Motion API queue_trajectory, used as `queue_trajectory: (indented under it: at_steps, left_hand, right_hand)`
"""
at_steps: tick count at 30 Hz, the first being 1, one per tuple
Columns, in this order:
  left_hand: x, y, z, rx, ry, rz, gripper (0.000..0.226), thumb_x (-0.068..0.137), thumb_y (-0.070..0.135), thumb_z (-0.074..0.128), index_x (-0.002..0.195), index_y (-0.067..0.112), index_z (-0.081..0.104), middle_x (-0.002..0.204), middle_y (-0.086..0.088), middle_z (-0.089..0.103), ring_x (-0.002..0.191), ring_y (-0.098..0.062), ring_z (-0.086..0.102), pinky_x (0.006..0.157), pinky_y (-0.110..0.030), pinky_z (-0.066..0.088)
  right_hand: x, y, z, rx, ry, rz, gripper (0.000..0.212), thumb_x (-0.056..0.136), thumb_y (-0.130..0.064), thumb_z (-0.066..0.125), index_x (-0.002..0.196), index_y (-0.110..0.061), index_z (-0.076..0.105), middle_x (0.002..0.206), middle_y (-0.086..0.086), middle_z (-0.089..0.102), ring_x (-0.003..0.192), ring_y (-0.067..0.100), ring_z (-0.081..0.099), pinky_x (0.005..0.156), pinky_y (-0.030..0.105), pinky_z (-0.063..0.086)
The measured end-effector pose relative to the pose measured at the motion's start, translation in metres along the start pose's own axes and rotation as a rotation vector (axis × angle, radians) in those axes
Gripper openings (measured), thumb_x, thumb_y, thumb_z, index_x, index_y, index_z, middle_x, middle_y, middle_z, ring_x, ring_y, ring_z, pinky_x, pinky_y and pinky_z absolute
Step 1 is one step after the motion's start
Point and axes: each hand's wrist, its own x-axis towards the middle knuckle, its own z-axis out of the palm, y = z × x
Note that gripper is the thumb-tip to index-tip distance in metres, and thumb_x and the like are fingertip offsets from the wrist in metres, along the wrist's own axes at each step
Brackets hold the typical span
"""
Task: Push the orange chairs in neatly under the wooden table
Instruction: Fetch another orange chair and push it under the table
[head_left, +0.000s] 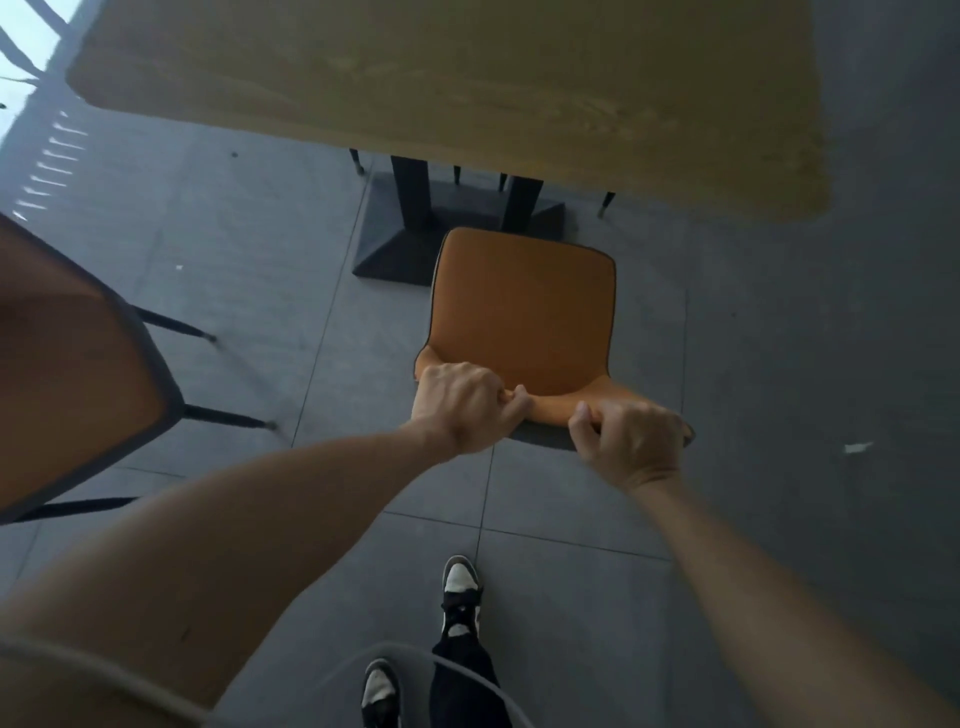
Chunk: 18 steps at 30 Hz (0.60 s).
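Observation:
An orange chair (524, 306) stands in front of me, its seat facing the wooden table (467, 78) and its front edge just short of the table's near edge. My left hand (462, 402) grips the left end of the backrest top. My right hand (631, 441) grips the right end. A second orange chair (67, 364) stands at the far left, close to me, with its black legs pointing right. The table's black pedestal base (415, 228) sits just beyond the chair I hold.
Legs of other chairs (605, 202) show under the table's far side. The floor is grey tile (779, 364) with a small white scrap (858, 447) at the right. My feet in black-and-white shoes (460, 592) stand behind the chair. A bright window is at top left.

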Motion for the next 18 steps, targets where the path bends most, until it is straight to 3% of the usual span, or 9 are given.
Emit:
queue_trajectory:
  at_steps: [6, 15, 18]
  left_hand:
    - [0.049, -0.005, -0.011, -0.001, -0.010, -0.029, 0.066, 0.083, 0.061, 0.024, 0.051, 0.016, 0.061, 0.049, 0.006, 0.047, 0.055, -0.018, 0.051, 0.065, -0.034, 0.039]
    - [0.059, 0.004, -0.003, -0.018, -0.046, 0.011, 0.062, 0.085, 0.060, 0.027, 0.055, 0.018, 0.062, 0.057, 0.005, 0.060, 0.055, -0.014, 0.055, 0.058, -0.031, 0.046]
    - [0.056, 0.006, -0.007, -0.041, -0.091, 0.019, 0.057, 0.086, 0.058, 0.029, 0.058, 0.019, 0.060, 0.065, 0.007, 0.061, 0.061, -0.014, 0.056, 0.062, -0.033, 0.046]
  right_hand:
    - [0.047, 0.013, 0.011, -0.015, 0.024, 0.002, 0.051, 0.087, -0.041, 0.042, 0.045, -0.015, 0.054, 0.041, 0.004, 0.046, 0.035, 0.022, 0.037, 0.049, 0.018, 0.020]
    - [0.055, 0.029, 0.006, -0.019, 0.026, -0.018, 0.048, 0.086, -0.040, 0.043, 0.044, -0.017, 0.048, 0.041, 0.002, 0.045, 0.037, 0.017, 0.029, 0.052, 0.017, 0.012]
    - [0.058, 0.030, 0.000, -0.003, -0.102, -0.031, 0.048, 0.088, -0.044, 0.038, 0.050, -0.017, 0.052, 0.050, 0.003, 0.053, 0.042, 0.020, 0.044, 0.049, 0.018, 0.015]
